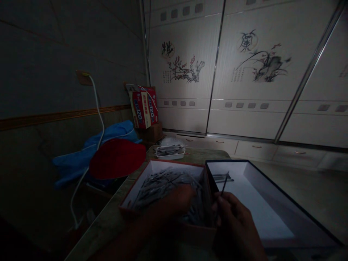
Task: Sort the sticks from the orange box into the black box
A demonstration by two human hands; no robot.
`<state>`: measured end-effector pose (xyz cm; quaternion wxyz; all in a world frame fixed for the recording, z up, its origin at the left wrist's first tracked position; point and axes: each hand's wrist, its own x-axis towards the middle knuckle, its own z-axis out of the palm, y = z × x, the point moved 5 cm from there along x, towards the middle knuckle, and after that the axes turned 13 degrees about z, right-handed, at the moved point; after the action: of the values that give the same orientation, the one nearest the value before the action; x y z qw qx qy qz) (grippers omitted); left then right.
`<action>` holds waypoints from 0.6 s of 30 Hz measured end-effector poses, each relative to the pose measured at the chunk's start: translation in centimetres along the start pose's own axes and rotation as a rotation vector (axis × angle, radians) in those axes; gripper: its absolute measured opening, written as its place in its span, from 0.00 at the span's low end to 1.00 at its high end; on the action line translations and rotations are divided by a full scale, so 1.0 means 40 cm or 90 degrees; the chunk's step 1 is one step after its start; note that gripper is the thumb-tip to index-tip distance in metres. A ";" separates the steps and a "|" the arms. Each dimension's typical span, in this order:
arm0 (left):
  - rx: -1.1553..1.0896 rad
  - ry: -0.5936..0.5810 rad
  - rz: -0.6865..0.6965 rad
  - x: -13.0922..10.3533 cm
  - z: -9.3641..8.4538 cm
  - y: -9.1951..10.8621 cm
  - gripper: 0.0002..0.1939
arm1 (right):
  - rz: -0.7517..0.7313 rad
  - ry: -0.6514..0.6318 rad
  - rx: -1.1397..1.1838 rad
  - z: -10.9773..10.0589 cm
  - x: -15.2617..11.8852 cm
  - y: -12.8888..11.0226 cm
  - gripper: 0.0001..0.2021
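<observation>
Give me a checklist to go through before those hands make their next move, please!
1. Right hand has a thin dark stick: ok, it is pinched and pointing up.
2. Left hand has a grip: cannot tell, it is blurred at the red-rimmed box.
3. Red-rimmed box has sticks in it: ok, a big jumbled pile.
4. Dark-rimmed box has room: ok, just a small group of sticks near its far end.
5. Bright light: not ok, it's dim.
</observation>
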<state>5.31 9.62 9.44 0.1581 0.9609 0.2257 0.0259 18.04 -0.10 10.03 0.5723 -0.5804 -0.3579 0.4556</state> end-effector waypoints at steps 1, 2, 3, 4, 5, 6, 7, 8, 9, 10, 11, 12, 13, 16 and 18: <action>0.016 -0.014 0.015 0.010 0.000 0.007 0.17 | 0.006 -0.003 -0.002 -0.001 -0.001 0.001 0.17; 0.032 -0.028 0.026 0.019 0.001 0.013 0.17 | 0.014 -0.005 -0.006 -0.001 -0.001 0.002 0.17; 0.045 -0.041 0.033 0.025 0.003 0.018 0.16 | 0.019 -0.004 -0.007 -0.002 -0.002 0.002 0.18; 0.056 -0.052 0.036 0.030 0.005 0.020 0.16 | 0.022 0.000 -0.006 -0.003 -0.003 0.003 0.18; 0.063 -0.058 0.035 0.032 0.006 0.022 0.15 | 0.021 0.003 -0.001 -0.003 -0.003 0.002 0.18; 0.068 -0.057 0.031 0.032 0.006 0.021 0.14 | 0.017 0.005 0.004 -0.005 -0.004 0.002 0.19; 0.069 -0.048 0.025 0.030 0.004 0.018 0.14 | 0.010 0.010 0.008 -0.008 -0.005 0.000 0.19; 0.066 -0.032 0.017 0.025 -0.002 0.013 0.14 | 0.003 0.022 0.007 -0.013 -0.005 -0.001 0.20; 0.061 -0.008 0.005 0.018 -0.010 0.005 0.14 | 0.001 0.027 -0.002 -0.018 -0.005 -0.001 0.20; 0.051 0.022 -0.008 0.007 -0.021 -0.005 0.15 | 0.004 0.025 -0.014 -0.022 -0.005 -0.001 0.21; 0.041 0.056 -0.023 -0.005 -0.033 -0.016 0.16 | 0.010 0.020 -0.025 -0.026 -0.005 0.001 0.22; 0.038 0.090 -0.036 -0.019 -0.045 -0.026 0.17 | 0.020 0.011 -0.035 -0.027 -0.006 0.003 0.22; 0.020 0.131 -0.048 -0.034 -0.057 -0.036 0.18 | 0.031 -0.003 -0.046 -0.026 -0.009 0.006 0.22; -0.248 0.282 -0.110 -0.084 -0.072 -0.062 0.20 | 0.023 0.000 -0.068 -0.010 -0.033 0.004 0.20; -0.548 0.379 -0.149 -0.115 -0.059 -0.065 0.19 | 0.005 0.025 -0.072 0.011 -0.059 -0.001 0.20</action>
<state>-0.20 10.51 10.96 0.4690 0.7284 0.3353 0.3701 16.87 -2.17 10.38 0.5435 -0.6224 -0.3695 0.4251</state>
